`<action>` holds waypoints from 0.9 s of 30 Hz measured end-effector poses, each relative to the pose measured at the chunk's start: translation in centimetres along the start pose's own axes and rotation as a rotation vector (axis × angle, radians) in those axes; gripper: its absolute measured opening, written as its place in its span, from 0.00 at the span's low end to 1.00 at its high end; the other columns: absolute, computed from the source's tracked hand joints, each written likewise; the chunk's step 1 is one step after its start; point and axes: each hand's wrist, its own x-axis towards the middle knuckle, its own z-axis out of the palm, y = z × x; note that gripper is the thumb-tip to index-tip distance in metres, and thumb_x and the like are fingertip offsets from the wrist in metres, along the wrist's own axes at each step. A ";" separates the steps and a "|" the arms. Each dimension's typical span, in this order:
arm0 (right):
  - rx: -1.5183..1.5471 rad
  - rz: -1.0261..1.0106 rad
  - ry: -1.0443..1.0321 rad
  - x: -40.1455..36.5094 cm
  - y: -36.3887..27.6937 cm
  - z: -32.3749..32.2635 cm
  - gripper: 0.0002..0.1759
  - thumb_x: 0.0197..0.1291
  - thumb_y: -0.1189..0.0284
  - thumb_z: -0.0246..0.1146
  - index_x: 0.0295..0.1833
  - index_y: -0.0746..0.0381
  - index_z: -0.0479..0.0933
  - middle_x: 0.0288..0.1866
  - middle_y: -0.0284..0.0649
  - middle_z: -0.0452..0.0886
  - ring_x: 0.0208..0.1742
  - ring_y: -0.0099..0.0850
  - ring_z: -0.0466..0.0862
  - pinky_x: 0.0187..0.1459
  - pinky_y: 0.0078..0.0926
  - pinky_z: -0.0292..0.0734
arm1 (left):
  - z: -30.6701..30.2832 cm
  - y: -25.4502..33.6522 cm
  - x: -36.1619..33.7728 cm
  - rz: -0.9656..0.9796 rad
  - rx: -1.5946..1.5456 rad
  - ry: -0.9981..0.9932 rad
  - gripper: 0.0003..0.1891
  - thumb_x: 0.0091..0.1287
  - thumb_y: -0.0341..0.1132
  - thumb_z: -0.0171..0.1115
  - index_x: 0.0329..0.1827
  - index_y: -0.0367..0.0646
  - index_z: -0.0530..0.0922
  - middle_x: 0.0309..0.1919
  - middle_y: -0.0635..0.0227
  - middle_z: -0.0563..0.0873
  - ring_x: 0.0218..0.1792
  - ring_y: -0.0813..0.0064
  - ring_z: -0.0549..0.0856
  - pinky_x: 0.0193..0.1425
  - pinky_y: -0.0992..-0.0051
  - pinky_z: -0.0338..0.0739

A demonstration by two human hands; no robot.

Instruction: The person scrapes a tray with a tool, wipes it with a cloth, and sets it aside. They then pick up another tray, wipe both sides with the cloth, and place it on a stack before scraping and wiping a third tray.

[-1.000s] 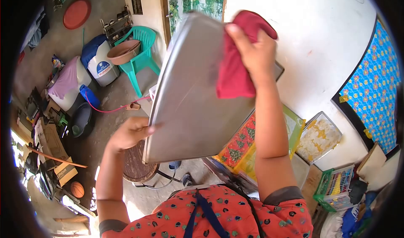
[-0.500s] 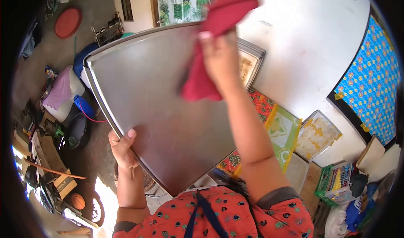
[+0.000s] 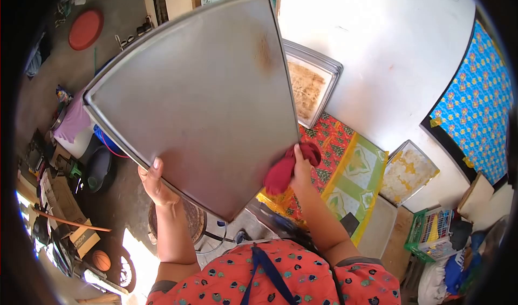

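A large metal tray (image 3: pixel 199 105) is held up in front of me, its flat face toward me, with a brownish stain near its upper right corner. My left hand (image 3: pixel 156 186) grips the tray's lower left edge, thumb on the face. At the lower right edge, my right hand (image 3: pixel 302 167) is closed on a dark red cloth (image 3: pixel 279 176), with the thumb by the rim. The cloth is bunched against the tray, partly over its face. Fingers behind the tray are hidden.
Stacked trays (image 3: pixel 307 89) with a browned surface lean behind on the right. A red and green patterned cover (image 3: pixel 350 181) lies below them. Another stained tray (image 3: pixel 407 173) stands by the white wall. A green crate (image 3: pixel 429 235) is at lower right, a black basin (image 3: pixel 100 167) at left.
My right hand has come down with the red cloth from the tray's upper right to its lower right edge. The tray has shifted left and up, uncovering its stained corner.
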 end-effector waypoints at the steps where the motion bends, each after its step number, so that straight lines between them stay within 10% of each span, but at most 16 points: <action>1: 0.263 0.136 -0.042 0.9 -0.8 0.3 0.23 0.63 0.56 0.62 0.52 0.65 0.72 0.47 0.38 0.78 0.47 0.29 0.78 0.44 0.32 0.75 | 0.2 0.1 0.1 -0.005 -0.014 -0.031 0.17 0.60 0.34 0.62 0.51 0.37 0.78 0.43 0.60 0.85 0.42 0.63 0.84 0.49 0.66 0.80; 6: -0.232 -0.482 0.237 5.1 -10.7 1.5 0.28 0.60 0.50 0.64 0.50 0.66 0.75 0.42 0.38 0.80 0.39 0.29 0.79 0.41 0.31 0.76 | -5.1 3.7 1.9 -0.186 -0.581 -0.494 0.49 0.53 0.62 0.68 0.72 0.43 0.60 0.72 0.54 0.59 0.71 0.54 0.60 0.69 0.46 0.60; 9: -0.423 -0.599 0.318 7.0 -16.5 2.3 0.31 0.58 0.51 0.66 0.43 0.75 0.77 0.42 0.43 0.81 0.40 0.31 0.79 0.43 0.29 0.74 | -11.2 7.5 2.9 -0.416 -0.349 -0.594 0.48 0.53 0.59 0.70 0.67 0.31 0.64 0.63 0.47 0.72 0.64 0.50 0.72 0.66 0.49 0.67; 12: -0.545 -0.667 0.252 7.6 -20.6 4.5 0.25 0.58 0.54 0.67 0.38 0.70 0.79 0.35 0.38 0.82 0.36 0.27 0.78 0.41 0.28 0.73 | -10.1 7.4 0.2 -0.468 0.086 -0.531 0.40 0.53 0.53 0.72 0.60 0.28 0.71 0.53 0.48 0.81 0.56 0.58 0.80 0.63 0.58 0.70; 15: -0.631 -0.843 0.031 7.6 -22.4 7.6 0.22 0.57 0.56 0.68 0.33 0.67 0.79 0.31 0.35 0.81 0.33 0.25 0.77 0.39 0.28 0.73 | -4.8 4.1 -2.8 -0.396 0.421 0.129 0.18 0.61 0.35 0.65 0.51 0.34 0.77 0.43 0.66 0.83 0.44 0.73 0.82 0.52 0.71 0.75; 19: -0.690 -0.572 -0.213 6.6 -24.7 10.1 0.30 0.54 0.51 0.69 0.46 0.69 0.77 0.40 0.41 0.81 0.42 0.29 0.80 0.47 0.27 0.74 | -1.7 4.5 -3.4 -0.223 0.238 0.214 0.06 0.65 0.32 0.62 0.42 0.42 0.79 0.33 0.72 0.82 0.36 0.77 0.81 0.43 0.76 0.76; 27: -1.237 -0.355 -0.046 6.5 -13.4 0.5 0.40 0.52 0.48 0.68 0.54 0.76 0.71 0.52 0.54 0.79 0.49 0.40 0.81 0.55 0.34 0.73 | -3.2 4.4 -3.9 -0.224 0.044 0.396 0.11 0.66 0.38 0.61 0.45 0.41 0.80 0.38 0.63 0.86 0.36 0.69 0.87 0.41 0.72 0.83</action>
